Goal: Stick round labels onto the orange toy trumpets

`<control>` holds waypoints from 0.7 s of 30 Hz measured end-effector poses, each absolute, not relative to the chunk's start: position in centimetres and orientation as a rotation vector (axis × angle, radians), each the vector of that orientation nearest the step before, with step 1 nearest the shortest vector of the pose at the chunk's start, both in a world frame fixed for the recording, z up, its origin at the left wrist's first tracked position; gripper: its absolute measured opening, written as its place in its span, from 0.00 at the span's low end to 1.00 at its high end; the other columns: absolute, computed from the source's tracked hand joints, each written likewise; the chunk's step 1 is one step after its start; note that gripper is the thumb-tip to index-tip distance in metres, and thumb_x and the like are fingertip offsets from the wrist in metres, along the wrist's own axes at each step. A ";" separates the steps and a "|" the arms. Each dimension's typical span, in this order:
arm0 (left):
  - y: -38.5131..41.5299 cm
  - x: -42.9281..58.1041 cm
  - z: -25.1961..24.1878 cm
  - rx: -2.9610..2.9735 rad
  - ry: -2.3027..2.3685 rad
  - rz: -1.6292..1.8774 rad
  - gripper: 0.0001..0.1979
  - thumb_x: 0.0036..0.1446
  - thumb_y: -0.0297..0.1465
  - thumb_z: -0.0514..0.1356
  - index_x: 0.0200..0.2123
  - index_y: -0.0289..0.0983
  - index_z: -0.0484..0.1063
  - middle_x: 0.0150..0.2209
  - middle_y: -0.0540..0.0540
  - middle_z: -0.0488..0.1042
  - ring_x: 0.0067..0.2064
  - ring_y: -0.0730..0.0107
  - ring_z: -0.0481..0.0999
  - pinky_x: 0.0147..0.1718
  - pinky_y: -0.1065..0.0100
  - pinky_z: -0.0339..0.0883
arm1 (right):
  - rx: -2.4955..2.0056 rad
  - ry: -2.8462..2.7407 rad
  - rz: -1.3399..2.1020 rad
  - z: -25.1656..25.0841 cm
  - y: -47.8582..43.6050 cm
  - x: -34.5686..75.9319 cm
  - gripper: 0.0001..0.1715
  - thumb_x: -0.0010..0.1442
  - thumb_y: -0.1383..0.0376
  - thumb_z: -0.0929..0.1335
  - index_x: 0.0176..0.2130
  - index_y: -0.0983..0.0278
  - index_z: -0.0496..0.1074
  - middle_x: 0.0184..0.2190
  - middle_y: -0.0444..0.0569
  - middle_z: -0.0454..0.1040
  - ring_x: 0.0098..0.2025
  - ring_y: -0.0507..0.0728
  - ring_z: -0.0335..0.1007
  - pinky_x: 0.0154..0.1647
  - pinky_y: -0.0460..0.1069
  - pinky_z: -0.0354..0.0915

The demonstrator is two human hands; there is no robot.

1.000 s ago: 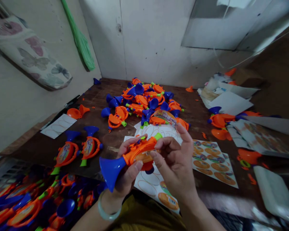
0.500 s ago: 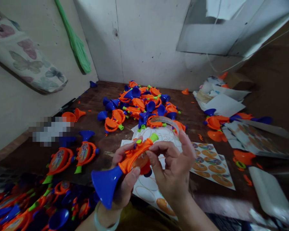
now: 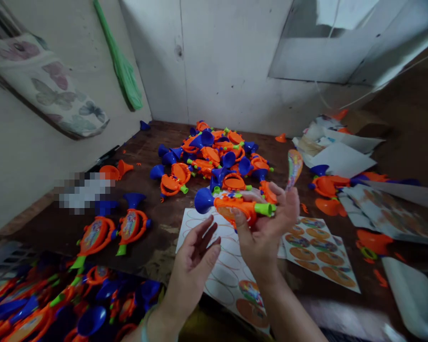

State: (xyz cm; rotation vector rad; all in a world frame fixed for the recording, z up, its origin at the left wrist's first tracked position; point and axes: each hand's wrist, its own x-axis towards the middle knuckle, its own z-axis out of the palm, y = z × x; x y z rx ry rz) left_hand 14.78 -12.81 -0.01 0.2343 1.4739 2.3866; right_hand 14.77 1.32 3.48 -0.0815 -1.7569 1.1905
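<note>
My right hand (image 3: 266,244) grips an orange toy trumpet (image 3: 249,208), its blue bell to the left and its lime-green mouthpiece to the right. A colourful oval sticker (image 3: 294,168) stands up from a fingertip of that same hand. Just below the bell, my left hand (image 3: 194,261) is empty, fingers apart. Beneath both hands lies a white sticker sheet (image 3: 219,259), mostly bare oval outlines with a couple of stickers at its lower end. To the right lie fuller sticker sheets (image 3: 321,249).
Behind is a heap of toy trumpets (image 3: 212,154). Two stickered trumpets (image 3: 130,223) lie at left, above a crate (image 3: 7,259) full of more. At right are stacked sheets (image 3: 388,209), loose orange parts (image 3: 373,240) and a pale block-like object (image 3: 410,294).
The trumpet has passed from my left hand to my right and turned, bell now pointing left and away. My left hand has let go. The sticker stays on my right fingers.
</note>
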 end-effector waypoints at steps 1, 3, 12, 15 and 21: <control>-13.1 14.8 0.0 0.314 1.556 2.382 0.31 0.65 0.34 0.75 0.69 0.52 0.77 0.77 0.42 0.68 0.77 0.46 0.69 0.73 0.51 0.70 | -0.026 -1.795 1.219 3.4 1.1 15.1 0.52 0.71 0.65 0.73 0.79 0.38 0.45 0.76 0.55 0.54 0.55 0.61 0.79 0.52 0.60 0.84; -13.7 14.6 0.2 0.437 1.711 2.403 0.40 0.61 0.31 0.77 0.73 0.58 0.71 0.81 0.46 0.60 0.80 0.46 0.63 0.74 0.52 0.67 | 0.155 -1.926 1.396 3.5 0.3 16.2 0.53 0.69 0.59 0.76 0.79 0.39 0.48 0.77 0.55 0.54 0.58 0.64 0.79 0.52 0.62 0.85; -15.0 12.1 1.6 0.370 1.346 2.621 0.27 0.65 0.29 0.73 0.66 0.54 0.80 0.74 0.44 0.73 0.72 0.48 0.76 0.63 0.60 0.79 | 0.006 -1.716 2.164 6.8 0.7 16.7 0.08 0.68 0.60 0.79 0.42 0.55 0.79 0.35 0.41 0.79 0.32 0.50 0.77 0.34 0.43 0.78; -15.1 12.3 1.9 0.449 1.233 2.593 0.29 0.61 0.29 0.76 0.65 0.51 0.81 0.74 0.42 0.72 0.71 0.45 0.77 0.62 0.61 0.80 | -0.072 -1.761 2.135 7.0 1.0 16.1 0.11 0.64 0.60 0.80 0.39 0.58 0.77 0.29 0.39 0.77 0.27 0.48 0.72 0.28 0.42 0.73; -15.2 12.7 2.4 0.523 1.264 2.558 0.30 0.60 0.30 0.76 0.65 0.49 0.81 0.77 0.40 0.67 0.72 0.44 0.75 0.64 0.60 0.78 | -0.113 -1.807 1.971 7.1 0.6 16.0 0.08 0.64 0.62 0.78 0.39 0.59 0.77 0.30 0.40 0.80 0.27 0.49 0.74 0.28 0.43 0.74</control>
